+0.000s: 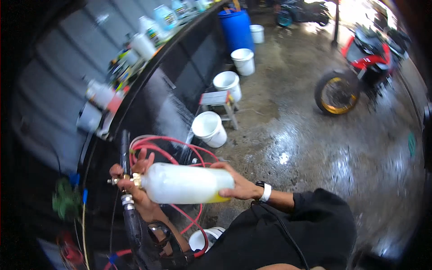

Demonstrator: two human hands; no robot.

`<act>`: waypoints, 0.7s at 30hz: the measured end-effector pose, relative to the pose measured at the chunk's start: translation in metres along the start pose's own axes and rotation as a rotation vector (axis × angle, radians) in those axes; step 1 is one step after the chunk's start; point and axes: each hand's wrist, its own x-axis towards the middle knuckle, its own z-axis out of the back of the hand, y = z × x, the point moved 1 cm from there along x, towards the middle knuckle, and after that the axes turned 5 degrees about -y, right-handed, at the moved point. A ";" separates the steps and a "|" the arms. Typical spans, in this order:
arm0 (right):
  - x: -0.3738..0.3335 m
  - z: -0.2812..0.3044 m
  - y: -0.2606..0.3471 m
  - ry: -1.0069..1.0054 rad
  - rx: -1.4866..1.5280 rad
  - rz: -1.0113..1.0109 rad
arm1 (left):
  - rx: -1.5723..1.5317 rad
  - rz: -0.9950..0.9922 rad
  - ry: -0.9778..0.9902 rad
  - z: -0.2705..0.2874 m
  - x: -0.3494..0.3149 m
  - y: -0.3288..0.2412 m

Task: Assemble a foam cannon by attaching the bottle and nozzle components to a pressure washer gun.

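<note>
A foam cannon lies tilted sideways in front of me, its white translucent bottle [186, 183] showing some yellow liquid at the base end. My right hand [238, 183] is closed around that base. At the other end, my left hand [137, 184] wraps around the brass fitting [136, 180] at the bottle's neck, with some fingertips sticking up beside the black nozzle [125, 148]. A silver coupler [128, 201] joins the cannon's head to a black pressure washer gun [136, 231], which runs down along my left forearm. The gun's trigger is hard to make out.
Red hose [157, 143] loops behind the bottle. White buckets [209, 129] and a step stool [217, 98] line the dark wall, up to a blue barrel [236, 31]. Several bottles [143, 46] crowd the ledge. A red motorcycle [360, 67] stands right on the wet floor [288, 130].
</note>
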 end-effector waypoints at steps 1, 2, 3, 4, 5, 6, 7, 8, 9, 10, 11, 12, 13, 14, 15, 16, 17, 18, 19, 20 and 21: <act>-0.009 0.006 0.002 0.100 0.191 -0.195 | -0.004 0.018 0.070 -0.004 -0.001 0.003; -0.011 0.011 0.002 0.220 0.348 -0.435 | -0.035 0.028 0.132 -0.008 -0.002 0.006; -0.013 0.015 0.003 0.215 0.351 -0.383 | -0.037 0.057 0.109 -0.011 -0.002 0.009; -0.013 0.019 0.004 0.197 0.366 -0.349 | -0.050 0.056 0.062 -0.014 -0.002 0.012; -0.012 0.024 0.004 0.194 0.385 -0.341 | 0.019 0.026 0.081 -0.018 0.000 0.015; -0.011 0.031 0.006 0.155 0.242 -0.193 | 0.071 0.009 0.100 -0.022 0.000 0.017; -0.009 0.036 0.009 0.084 -0.037 0.074 | 0.056 -0.001 0.112 -0.026 0.003 0.020; -0.007 0.040 0.013 0.013 -0.264 0.305 | 0.033 -0.044 0.138 -0.030 0.008 0.023; -0.008 0.044 0.015 0.017 -0.311 0.335 | 0.014 -0.038 0.170 -0.034 0.007 0.025; -0.007 0.049 0.017 -0.026 -0.300 0.323 | -0.009 -0.016 0.203 -0.037 0.007 0.027; -0.008 0.053 0.019 -0.051 -0.257 0.293 | 0.017 -0.046 0.191 -0.040 0.008 0.029; -0.011 0.056 0.020 -0.080 -0.282 0.305 | 0.019 -0.040 0.192 -0.043 0.006 0.029; -0.011 0.061 0.022 -0.081 -0.365 0.299 | -0.001 -0.041 0.204 -0.047 0.008 0.030; -0.012 0.064 0.022 -0.091 -0.409 0.282 | -0.019 -0.023 0.224 -0.051 0.007 0.030; -0.011 0.067 0.021 -0.100 -0.408 0.259 | -0.015 -0.013 0.213 -0.055 0.007 0.030; -0.011 0.067 0.018 -0.054 -0.438 0.237 | -0.010 -0.011 0.188 -0.059 0.006 0.029; -0.008 0.068 0.015 -0.023 -0.066 0.057 | 0.021 -0.016 0.171 -0.064 0.007 0.030; -0.007 0.067 0.011 0.024 0.282 -0.158 | 0.048 -0.002 0.146 -0.068 0.007 0.031; -0.005 0.068 0.008 0.034 0.344 -0.217 | 0.022 0.008 0.163 -0.072 0.007 0.032; -0.006 0.068 0.006 0.041 0.332 -0.237 | -0.090 -0.018 0.194 -0.076 0.008 0.035; -0.005 0.067 0.004 -0.120 0.196 -0.129 | -0.262 0.077 0.164 -0.077 0.005 0.037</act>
